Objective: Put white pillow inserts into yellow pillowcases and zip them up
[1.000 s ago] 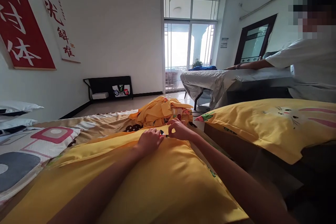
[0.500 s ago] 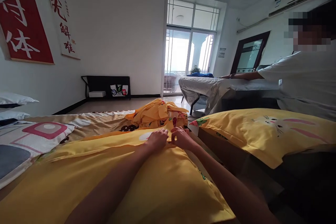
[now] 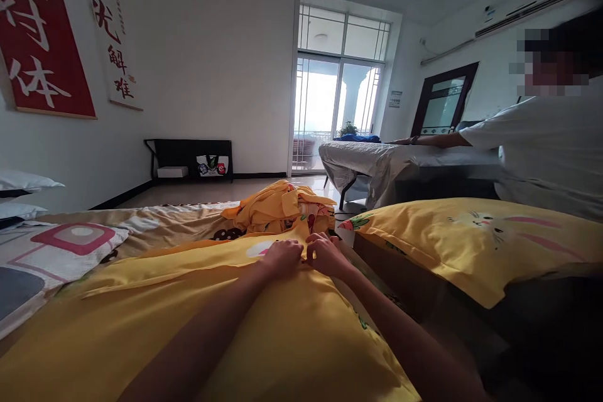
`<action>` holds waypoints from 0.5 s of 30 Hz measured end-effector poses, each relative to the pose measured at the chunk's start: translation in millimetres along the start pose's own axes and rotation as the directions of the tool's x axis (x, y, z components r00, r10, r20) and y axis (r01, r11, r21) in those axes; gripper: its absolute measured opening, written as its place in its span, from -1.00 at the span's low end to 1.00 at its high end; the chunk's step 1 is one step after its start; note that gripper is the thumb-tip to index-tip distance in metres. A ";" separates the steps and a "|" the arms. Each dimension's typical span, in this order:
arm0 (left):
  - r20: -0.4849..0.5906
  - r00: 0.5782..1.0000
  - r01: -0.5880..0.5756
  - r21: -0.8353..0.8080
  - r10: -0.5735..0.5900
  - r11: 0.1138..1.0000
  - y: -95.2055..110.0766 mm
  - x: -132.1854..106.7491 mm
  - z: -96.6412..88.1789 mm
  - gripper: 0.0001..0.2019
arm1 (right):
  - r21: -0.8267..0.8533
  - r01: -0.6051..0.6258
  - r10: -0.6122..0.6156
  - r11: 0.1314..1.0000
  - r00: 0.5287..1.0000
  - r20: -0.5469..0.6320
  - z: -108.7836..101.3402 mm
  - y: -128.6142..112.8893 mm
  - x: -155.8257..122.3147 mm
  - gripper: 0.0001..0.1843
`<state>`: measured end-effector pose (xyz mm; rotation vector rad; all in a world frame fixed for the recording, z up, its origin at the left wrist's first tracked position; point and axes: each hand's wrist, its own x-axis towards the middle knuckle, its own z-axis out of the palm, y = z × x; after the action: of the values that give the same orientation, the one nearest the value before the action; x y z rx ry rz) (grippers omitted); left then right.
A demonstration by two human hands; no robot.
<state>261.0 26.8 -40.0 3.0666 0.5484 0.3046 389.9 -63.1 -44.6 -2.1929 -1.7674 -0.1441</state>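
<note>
A yellow pillowcase (image 3: 282,333) with a flanged edge spreads across the bed in front of me, its middle bulging. My left hand (image 3: 282,259) is closed on the cloth near its far edge, fingers curled under. Close beside it, my right hand (image 3: 328,255) pinches the same edge between thumb and fingers. A small gap separates the two hands. Just beyond them lies a crumpled heap of yellow-orange printed fabric (image 3: 268,207). To the right rests a yellow pillow (image 3: 438,235) with a rabbit face and a carrot printed on it.
A patterned pillow (image 3: 70,245) lies at left on the brown printed bed sheet (image 3: 179,220). White pillows (image 3: 28,181) are stacked at the left edge. At right, a person in a white shirt (image 3: 551,144) reaches over a plastic-covered table (image 3: 358,154). A black bench (image 3: 188,157) stands by the wall.
The view has tilted up slightly, so the scene sits a little lower. Both hands stay at the pillowcase edge, with little visible movement of the cloth.
</note>
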 end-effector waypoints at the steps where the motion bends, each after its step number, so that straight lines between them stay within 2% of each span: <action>1: -0.010 1.000 0.015 0.005 -0.015 1.000 1.8 0.4 1.4 -0.79 | -0.013 -0.015 0.015 1.000 1.000 0.007 1.3 -1.3 0.4 -0.88; 7: -0.042 0.998 0.057 0.045 -0.055 0.997 7.3 0.3 7.6 -0.76 | -0.138 -0.116 0.116 0.984 0.993 -0.012 9.7 -17.0 5.3 -0.83; 12: -0.041 0.999 0.030 0.113 -0.025 0.993 7.5 -3.1 2.9 -0.72 | -0.242 -0.116 0.100 0.963 0.992 -0.076 6.9 -29.5 5.5 -0.78; 15: -0.045 0.999 -0.002 0.154 0.009 0.988 2.0 -18.7 -8.7 -0.72 | -0.282 -0.086 0.061 0.956 0.993 -0.099 8.0 -32.4 3.4 -0.77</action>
<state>242.8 18.2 -34.9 3.2172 0.5929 0.3494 358.4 -51.5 -45.2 -2.4035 -1.7023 -0.5021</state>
